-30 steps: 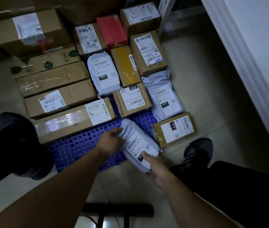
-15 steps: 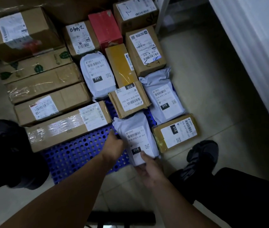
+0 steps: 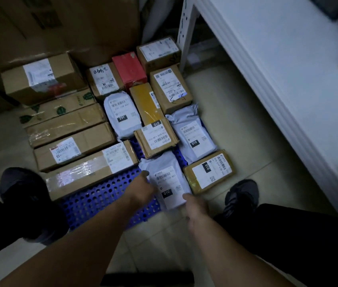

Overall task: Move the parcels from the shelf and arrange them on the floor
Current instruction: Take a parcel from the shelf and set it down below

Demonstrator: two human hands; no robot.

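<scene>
A grey poly-bag parcel (image 3: 167, 177) with a white label marked 010 lies on the blue perforated pallet (image 3: 106, 195), in the front row of the arranged parcels. My left hand (image 3: 141, 188) holds its left edge. My right hand (image 3: 196, 207) holds its near right corner. Right beside it sits a small brown box (image 3: 209, 171) marked 010. Behind it are another brown box (image 3: 155, 139) and a grey bag (image 3: 193, 134). Long cardboard boxes (image 3: 89, 166) fill the pallet's left side. The white shelf (image 3: 288, 65) rises at the right.
Both of my shoes (image 3: 21, 187) (image 3: 240, 195) stand on the tiled floor at either side of the pallet's front. Large cartons (image 3: 70, 23) stand against the back. A dark bar (image 3: 147, 278) lies on the floor near the bottom edge.
Both hands pushed the grey bag forward and turned it straighter, into the gap between the long taped box and the small brown 010 box. The camera tilted up, showing more of the shelf.
</scene>
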